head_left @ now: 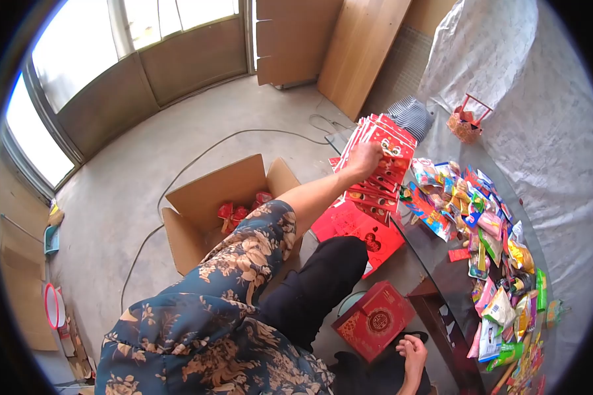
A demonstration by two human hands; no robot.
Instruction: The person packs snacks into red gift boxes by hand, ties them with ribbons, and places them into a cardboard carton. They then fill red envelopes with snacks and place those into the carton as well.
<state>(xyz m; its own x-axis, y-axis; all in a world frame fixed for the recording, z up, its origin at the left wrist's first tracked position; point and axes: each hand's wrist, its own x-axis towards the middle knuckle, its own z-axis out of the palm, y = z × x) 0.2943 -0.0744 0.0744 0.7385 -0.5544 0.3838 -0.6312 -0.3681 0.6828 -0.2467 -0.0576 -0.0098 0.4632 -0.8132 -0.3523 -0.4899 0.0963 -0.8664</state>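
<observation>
My left hand [366, 161] reaches over a fanned stack of flat red printed paper bags [396, 150] at the table's far corner. Its fingers are closed at the edge of a bag, and the fingertips are partly hidden. Under the stack are more red sheets with a dark heart print [373, 242]. My right hand [413, 354] rests low by my knee, loosely curled with fingers a little apart, and no object shows in it. Just left of it stands a red gift box [377, 320] with a round gold emblem.
Many small snack packets [491, 224] lie spread along the glass table [435, 260]. A small red basket [466, 125] stands at its far edge, near a striped cloth [412, 117]. On the floor, an open cardboard box [211, 191] holds red packets [234, 214]. A cable [197, 146] crosses the floor.
</observation>
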